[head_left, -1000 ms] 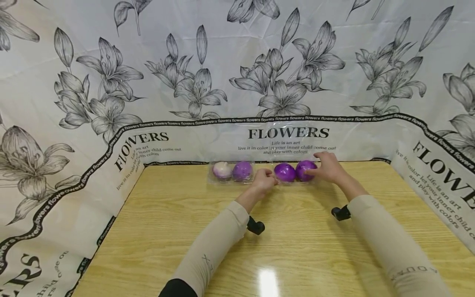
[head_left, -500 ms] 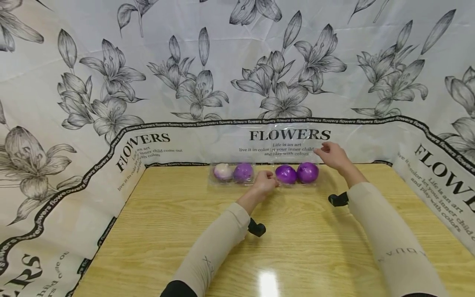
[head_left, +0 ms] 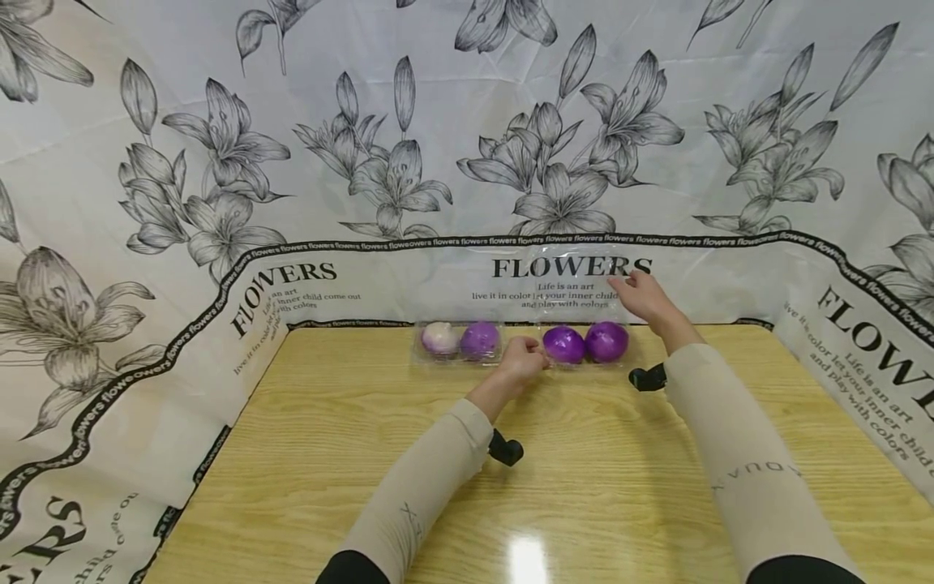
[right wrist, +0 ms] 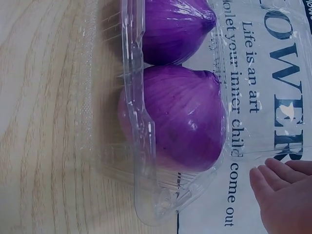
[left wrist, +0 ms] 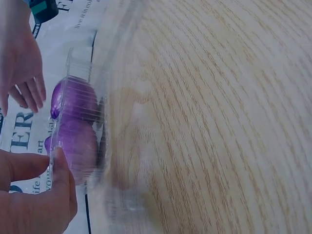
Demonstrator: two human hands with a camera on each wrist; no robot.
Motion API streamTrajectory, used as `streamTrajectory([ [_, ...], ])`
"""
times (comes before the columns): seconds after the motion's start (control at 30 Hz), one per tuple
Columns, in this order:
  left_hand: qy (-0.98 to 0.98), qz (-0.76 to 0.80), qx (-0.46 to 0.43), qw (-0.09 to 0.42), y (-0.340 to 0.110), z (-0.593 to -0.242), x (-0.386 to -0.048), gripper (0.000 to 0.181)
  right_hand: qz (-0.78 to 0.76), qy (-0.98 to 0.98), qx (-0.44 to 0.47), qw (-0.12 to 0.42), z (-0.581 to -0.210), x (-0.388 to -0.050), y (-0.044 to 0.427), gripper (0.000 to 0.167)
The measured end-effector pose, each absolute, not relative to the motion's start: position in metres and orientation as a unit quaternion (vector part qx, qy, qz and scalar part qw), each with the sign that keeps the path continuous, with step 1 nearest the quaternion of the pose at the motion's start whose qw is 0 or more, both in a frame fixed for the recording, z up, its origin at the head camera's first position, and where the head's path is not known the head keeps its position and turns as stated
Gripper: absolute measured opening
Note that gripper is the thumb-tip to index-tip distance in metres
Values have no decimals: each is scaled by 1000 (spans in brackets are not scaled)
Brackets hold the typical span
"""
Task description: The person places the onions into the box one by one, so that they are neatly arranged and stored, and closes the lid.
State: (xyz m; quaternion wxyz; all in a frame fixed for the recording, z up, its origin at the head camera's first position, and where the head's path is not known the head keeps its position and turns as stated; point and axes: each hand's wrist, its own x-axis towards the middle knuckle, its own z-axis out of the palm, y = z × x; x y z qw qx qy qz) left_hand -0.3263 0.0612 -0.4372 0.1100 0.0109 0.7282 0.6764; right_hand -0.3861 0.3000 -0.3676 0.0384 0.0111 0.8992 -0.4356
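Note:
Two purple onions [head_left: 607, 341] sit side by side in a clear plastic clamshell container [right wrist: 146, 195] at the table's back edge. Its transparent lid [head_left: 565, 253] stands raised against the printed cloth. My left hand [head_left: 520, 361] pinches the container's near-left rim between thumb and finger, as the left wrist view shows. My right hand [head_left: 645, 298] is up beside the lid's right edge, above the onions, fingers extended. In the right wrist view its fingertips [right wrist: 258, 180] come close to the lid; whether they touch it I cannot tell.
Left of my left hand stands a second clear container [head_left: 456, 362], holding a pale onion [head_left: 440, 338] and a purple onion [head_left: 480, 339]. A flower-printed cloth [head_left: 394, 280] rises behind the wooden table [head_left: 328, 454]. Black wrist mounts [head_left: 505, 448] stick out from both sleeves.
My right hand has let go of the right-hand onion, risen above it, and moved left toward the raised lid. My left hand has stayed on the container's rim.

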Motion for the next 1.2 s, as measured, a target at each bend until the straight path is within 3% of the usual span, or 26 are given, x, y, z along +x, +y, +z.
streamTrajectory([
  [0.4, 729, 675, 0, 112, 63, -438, -324, 58, -465, 885, 7, 6, -372, -387, 301, 82],
  [0.67, 732, 672, 1, 112, 62, -436, -325, 57, -484, 875, 16, -5, -371, -381, 309, 90],
  [0.9, 735, 669, 0, 107, 62, -434, -326, 58, -491, 871, 12, 9, -364, -369, 315, 98],
  [1.2, 735, 669, 1, 109, 62, -433, -324, 58, -472, 881, -17, 23, -370, -350, 325, 87],
])
